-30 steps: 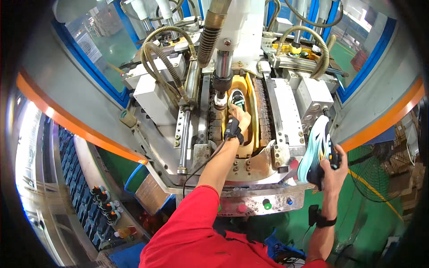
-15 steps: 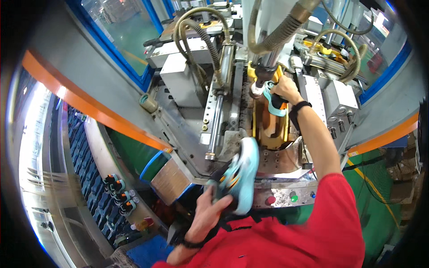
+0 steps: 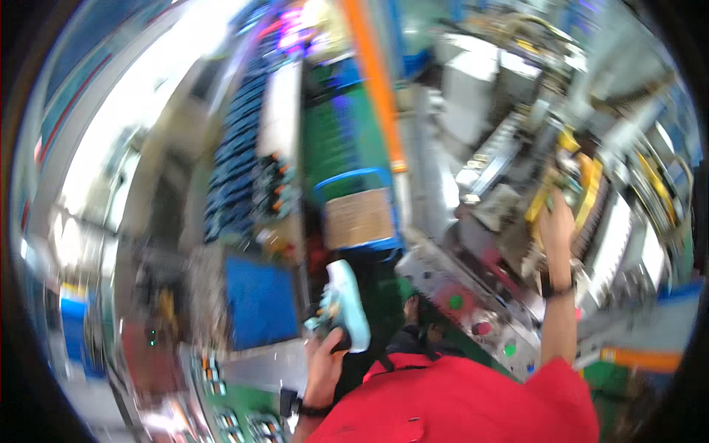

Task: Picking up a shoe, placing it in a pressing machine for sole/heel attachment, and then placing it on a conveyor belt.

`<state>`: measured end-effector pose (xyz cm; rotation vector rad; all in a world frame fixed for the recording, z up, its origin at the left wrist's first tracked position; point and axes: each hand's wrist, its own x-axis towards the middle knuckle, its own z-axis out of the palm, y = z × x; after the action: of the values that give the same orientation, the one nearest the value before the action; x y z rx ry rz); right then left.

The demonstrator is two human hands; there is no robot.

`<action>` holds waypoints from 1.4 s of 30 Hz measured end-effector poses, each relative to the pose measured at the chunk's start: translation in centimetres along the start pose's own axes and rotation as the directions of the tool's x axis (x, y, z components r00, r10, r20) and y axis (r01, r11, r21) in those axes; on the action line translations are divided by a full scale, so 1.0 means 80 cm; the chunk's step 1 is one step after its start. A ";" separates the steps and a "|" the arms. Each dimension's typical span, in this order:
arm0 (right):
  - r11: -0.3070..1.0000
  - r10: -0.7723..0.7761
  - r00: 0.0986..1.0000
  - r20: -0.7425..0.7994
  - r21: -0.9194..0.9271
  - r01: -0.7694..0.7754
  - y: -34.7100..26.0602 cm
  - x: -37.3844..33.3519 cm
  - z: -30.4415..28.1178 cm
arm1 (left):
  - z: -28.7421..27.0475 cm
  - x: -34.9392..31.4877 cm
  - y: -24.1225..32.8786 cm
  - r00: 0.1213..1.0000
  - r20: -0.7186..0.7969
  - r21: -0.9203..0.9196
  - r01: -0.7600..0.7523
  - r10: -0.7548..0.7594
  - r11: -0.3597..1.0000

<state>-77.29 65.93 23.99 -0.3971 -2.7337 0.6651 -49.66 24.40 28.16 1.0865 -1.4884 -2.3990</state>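
Note:
In my left hand (image 3: 320, 373) is a light-blue and black sports shoe (image 3: 348, 303), gripped at its dark heel end with the pale sole turned to the right. My right hand (image 3: 555, 221) reaches into a press station between two yellow side pieces (image 3: 588, 193). Motion smears its fingers and a pale patch just beyond them, so I cannot make out what it touches. Dark bands circle both wrists.
A control panel (image 3: 461, 310) with red and green buttons lies between me and the machine. Left of it is a blue-framed crate with a brown board (image 3: 360, 219). Several shoes (image 3: 275, 188) stand beside a dark blue conveyor (image 3: 240, 155). A blue surface (image 3: 258, 303) is near my left arm.
The view has swung left, bringing more of the conveyor side into sight. My left hand still holds its shoe, now farther from the machine. My right hand remains at the press, now blurred.

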 end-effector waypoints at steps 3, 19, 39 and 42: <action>0.928 -0.345 0.936 0.070 0.175 0.329 -0.058 -0.160 0.017 | -0.019 -0.011 -0.033 0.990 0.035 -0.062 0.139 -0.137 0.988; 0.799 -0.583 0.802 0.132 0.273 0.535 -0.023 -0.229 0.240 | -0.355 -0.097 -0.139 0.762 -0.636 -0.323 -0.125 -0.117 0.938; 0.417 -0.858 0.353 0.374 0.104 0.903 -0.765 -0.335 0.284 | -0.809 0.001 -0.326 -0.121 -0.965 0.219 0.125 0.234 0.968; 0.356 -0.894 0.321 0.311 0.061 0.933 -0.750 -0.312 0.279 | -0.794 0.029 -0.310 -0.188 -0.850 0.507 -0.039 0.492 0.861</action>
<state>-73.78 -2.53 28.47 1.3246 -2.6136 0.1830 -5.26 -10.70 -9.88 1.7093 -1.1024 -0.3287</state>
